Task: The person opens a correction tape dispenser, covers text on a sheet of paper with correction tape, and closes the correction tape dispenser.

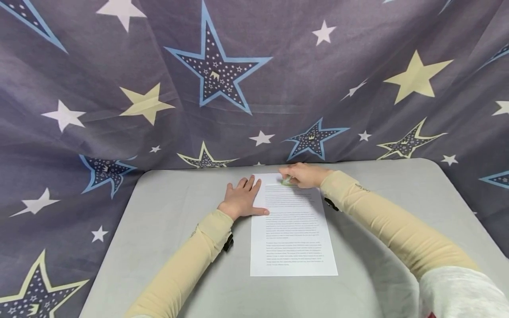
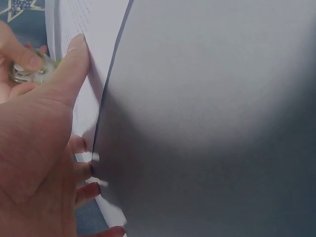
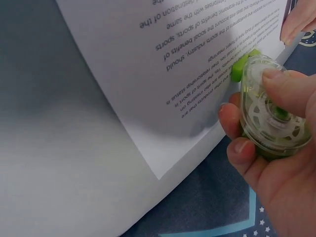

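Observation:
A printed sheet of paper (image 1: 294, 270) lies flat on the table, its lines of text running from top to bottom. My left hand (image 1: 241, 199) rests with fingers spread on the upper left edge of the sheet, its thumb reaching over the page. Near the top of the text, my right hand (image 1: 307, 176) grips a correction tape (image 3: 256, 116) between thumb and fingers. Its case is clear plastic with reels visible inside. The green tip (image 3: 240, 68) is right at the printed lines in the right wrist view.
A grey-covered table (image 1: 183, 207) carries the sheet. Behind its far edge hangs a dark curtain (image 1: 286, 88) printed with stars, close beyond the top of the paper. A black strap piece (image 1: 228, 243) shows under the left wrist.

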A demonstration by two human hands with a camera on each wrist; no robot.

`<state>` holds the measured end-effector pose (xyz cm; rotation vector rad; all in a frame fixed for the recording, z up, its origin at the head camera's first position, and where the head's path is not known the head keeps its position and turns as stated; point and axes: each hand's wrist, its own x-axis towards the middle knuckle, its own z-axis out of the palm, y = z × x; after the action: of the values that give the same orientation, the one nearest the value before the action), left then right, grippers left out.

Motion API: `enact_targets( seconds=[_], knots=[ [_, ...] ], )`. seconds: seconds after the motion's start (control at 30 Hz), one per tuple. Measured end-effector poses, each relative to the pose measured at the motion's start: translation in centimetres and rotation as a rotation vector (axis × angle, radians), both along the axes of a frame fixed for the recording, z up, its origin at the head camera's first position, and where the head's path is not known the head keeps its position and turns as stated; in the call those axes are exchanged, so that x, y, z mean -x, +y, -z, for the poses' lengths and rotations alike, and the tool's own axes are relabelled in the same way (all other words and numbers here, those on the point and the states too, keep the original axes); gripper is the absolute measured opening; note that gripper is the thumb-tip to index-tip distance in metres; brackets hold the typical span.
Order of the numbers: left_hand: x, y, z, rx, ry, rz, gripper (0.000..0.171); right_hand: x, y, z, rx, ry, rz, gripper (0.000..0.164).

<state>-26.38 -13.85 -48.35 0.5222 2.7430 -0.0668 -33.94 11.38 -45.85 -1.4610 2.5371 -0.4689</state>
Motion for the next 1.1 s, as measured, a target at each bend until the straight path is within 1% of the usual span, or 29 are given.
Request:
enact_targets(
  seconds=[0.13, 0.33, 0.5, 0.7, 0.9, 1.1],
  knots=[
    [0.3, -0.1, 0.5, -0.004, -0.015, -0.005, 0.110, 0.0, 0.2, 0.0, -0.004, -0.003, 0.001, 0.032],
    [-0.1, 0.0, -0.2, 0.004, 0.006, 0.001, 0.109, 0.1, 0.5, 0.1, -0.013, 0.018, 0.006, 0.033],
    [-0.3, -0.1, -0.5, 0.004, 0.021, 0.005, 0.109, 0.1, 0.7, 0.0, -0.008, 0.003, 0.011, 0.032],
    [-0.3, -0.1, -0.4, -0.001, 0.014, 0.004, 0.108, -0.1, 1.0, 0.0, -0.005, -0.008, 0.007, 0.031],
    [-0.2, -0.1, -0.2, -0.010, 0.003, -0.005, 0.109, -0.2, 1.1, -0.3, 0.001, 0.006, 0.013, 0.031],
    [-0.1, 0.0, -0.2, -0.005, 0.008, 0.004, 0.109, 0.0, 1.2, -0.2, -0.009, 0.011, 0.015, 0.032]
  ],
)
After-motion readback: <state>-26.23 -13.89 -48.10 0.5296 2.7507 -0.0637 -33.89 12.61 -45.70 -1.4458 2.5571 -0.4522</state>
